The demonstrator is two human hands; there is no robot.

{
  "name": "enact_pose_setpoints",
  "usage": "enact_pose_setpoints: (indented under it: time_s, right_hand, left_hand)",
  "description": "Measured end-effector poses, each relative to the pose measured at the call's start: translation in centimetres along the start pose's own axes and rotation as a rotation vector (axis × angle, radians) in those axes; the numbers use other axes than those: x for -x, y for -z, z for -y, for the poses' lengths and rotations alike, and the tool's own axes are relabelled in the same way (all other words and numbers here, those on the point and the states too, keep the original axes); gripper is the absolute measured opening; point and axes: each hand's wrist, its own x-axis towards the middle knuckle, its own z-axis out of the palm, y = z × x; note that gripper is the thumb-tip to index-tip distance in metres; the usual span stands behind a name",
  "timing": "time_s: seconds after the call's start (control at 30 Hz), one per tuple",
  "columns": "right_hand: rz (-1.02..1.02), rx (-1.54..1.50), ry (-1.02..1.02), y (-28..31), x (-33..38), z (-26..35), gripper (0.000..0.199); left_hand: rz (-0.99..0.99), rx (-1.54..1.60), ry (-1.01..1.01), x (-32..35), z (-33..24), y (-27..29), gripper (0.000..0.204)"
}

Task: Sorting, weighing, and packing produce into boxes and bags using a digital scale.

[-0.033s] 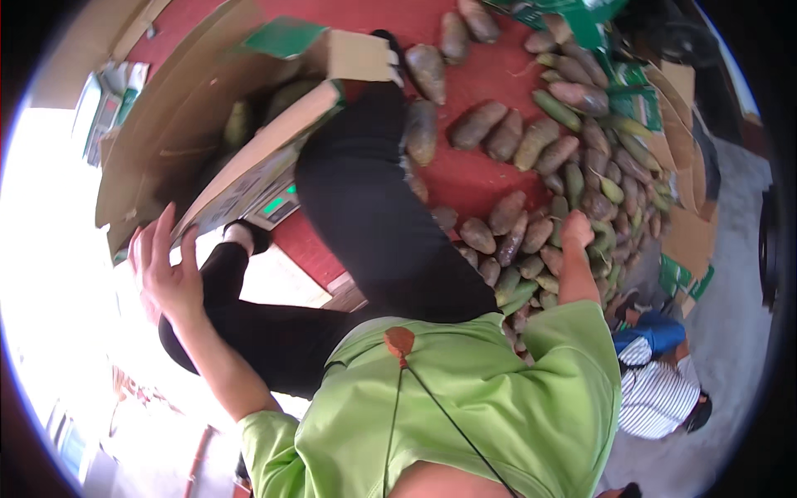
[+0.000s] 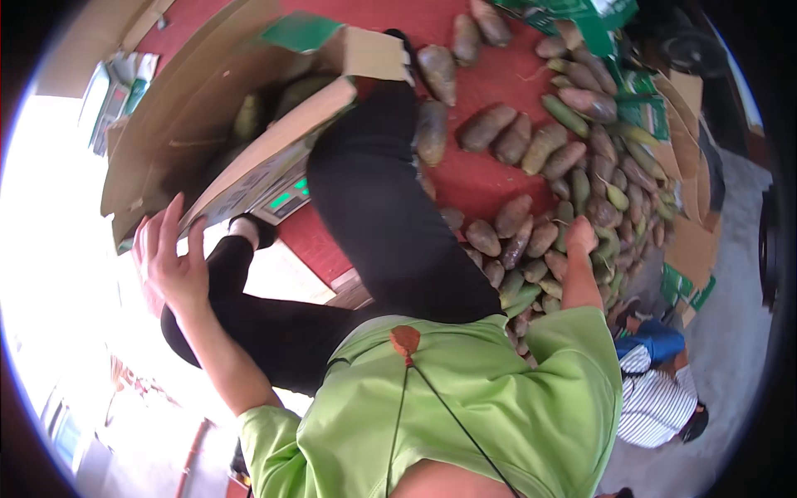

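Observation:
My left hand [image 2: 173, 257] is at the near end of a tall, open cardboard box [image 2: 158, 149], its fingers spread and nothing seen in them. Whether the fingertips touch the box's rim I cannot tell. Inside the box, partly in shadow, a few greenish radish-like roots [image 2: 247, 118] show. On the right, my right hand [image 2: 581, 236] is closed over a heap of long green and purple-brown radish-like roots [image 2: 610, 195]. Its fingers face away from view, so what they grip, if anything, is hidden.
Several loose roots [image 2: 487, 127] lie on the red floor covering [image 2: 473, 174]. A scale with a lit green display [image 2: 286, 197] stands under the box. Flattened cardboard [image 2: 696, 241] borders the heap at right. Behind it crouches a person in a striped shirt [image 2: 660, 407].
The view has shifted slightly, so the box, legs and roots appear a little further right. Both hands keep nearly the same pose and place.

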Motion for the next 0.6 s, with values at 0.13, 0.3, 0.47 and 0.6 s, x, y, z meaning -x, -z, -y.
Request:
enact_pose_setpoints:
  time_s: [0.13, 0.3, 0.47, 0.6]
  right_hand:
    - [-0.118, -0.469, 0.016, -2.9, 0.0, -2.5, 0.010]
    - [-0.193, -0.816, -0.051, 0.2, -0.5, -0.5, 0.010]
    - [-0.350, -1.096, 0.146, 5.8, -2.2, -0.1, 0.003]
    - [-0.289, -1.395, 0.269, 14.5, -0.8, 4.0, 0.004]
  left_hand:
    - [0.017, 0.009, -0.018, -0.2, 0.1, 0.2, 0.034]
    - [-0.041, 0.000, -0.090, -0.2, 0.2, 0.6, 0.033]
    - [-0.002, 0.099, -0.071, -0.2, 0.2, 0.8, 0.029]
    - [0.025, 0.114, -0.076, 0.3, 0.2, 1.5, 0.027]
